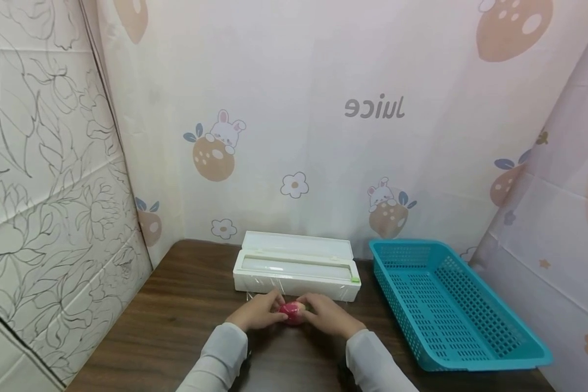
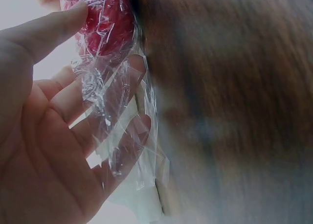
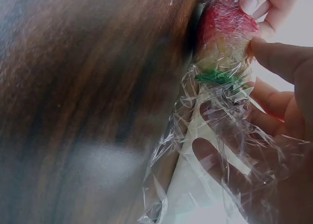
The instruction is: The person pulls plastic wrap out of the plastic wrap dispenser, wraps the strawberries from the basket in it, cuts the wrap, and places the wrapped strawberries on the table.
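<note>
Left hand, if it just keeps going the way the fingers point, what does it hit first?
Likely the plastic-wrapped strawberry the left hand already holds; past that, the right hand on its other side.

Head cam: high, looking down and forward over both hands. Wrist cams: very close, each at its palm side, facing inward. All three share the wrapped fruit between the hands.

Table blurred (both wrist views), forearms cropped.
</note>
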`<state>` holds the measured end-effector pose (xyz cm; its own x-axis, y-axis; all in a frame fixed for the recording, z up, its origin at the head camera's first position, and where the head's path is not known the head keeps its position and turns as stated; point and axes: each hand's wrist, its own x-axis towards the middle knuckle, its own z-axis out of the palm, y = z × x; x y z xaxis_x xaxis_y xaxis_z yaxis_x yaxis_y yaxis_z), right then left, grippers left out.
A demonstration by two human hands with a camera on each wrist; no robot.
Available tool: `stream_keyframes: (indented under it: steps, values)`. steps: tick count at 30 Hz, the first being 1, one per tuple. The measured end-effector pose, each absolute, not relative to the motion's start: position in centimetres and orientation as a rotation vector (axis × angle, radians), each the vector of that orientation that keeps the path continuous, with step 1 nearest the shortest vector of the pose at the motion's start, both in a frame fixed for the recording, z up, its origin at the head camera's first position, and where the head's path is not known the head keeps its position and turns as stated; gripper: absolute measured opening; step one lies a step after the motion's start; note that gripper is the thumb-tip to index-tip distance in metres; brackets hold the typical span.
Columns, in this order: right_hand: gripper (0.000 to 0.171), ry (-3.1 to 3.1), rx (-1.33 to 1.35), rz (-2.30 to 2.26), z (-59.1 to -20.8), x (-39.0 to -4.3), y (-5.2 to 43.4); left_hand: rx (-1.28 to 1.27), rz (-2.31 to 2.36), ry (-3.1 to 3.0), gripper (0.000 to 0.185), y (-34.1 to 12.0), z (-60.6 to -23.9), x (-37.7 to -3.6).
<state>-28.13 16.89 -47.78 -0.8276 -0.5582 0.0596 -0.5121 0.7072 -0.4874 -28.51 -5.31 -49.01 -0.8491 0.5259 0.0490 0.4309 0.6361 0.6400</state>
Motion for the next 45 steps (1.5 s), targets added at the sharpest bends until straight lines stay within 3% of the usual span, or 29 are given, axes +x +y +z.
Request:
stream_keyframes:
  steps: [17,27,39,45]
  values:
    - [0.021,2.849,-0.698,-0.858,-48.3,-28.9,16.7,0.754,1.018,2.704,0.019,-5.3,-49.3,-29.9]
    - [0.035,2.943,-0.717,-0.664,-48.2,-29.0,16.6,0.791,0.995,2.761,0.019,-5.4,-49.7,-30.4]
    - [0.03,2.941,-0.673,-0.696,-48.0,-29.2,16.4,0.701,1.003,2.824,0.024,-5.3,-49.5,-30.7]
    - [0.036,2.918,-0.643,-0.759,-48.3,-29.2,16.6,0.566,1.041,2.812,0.026,-5.5,-49.4,-30.3]
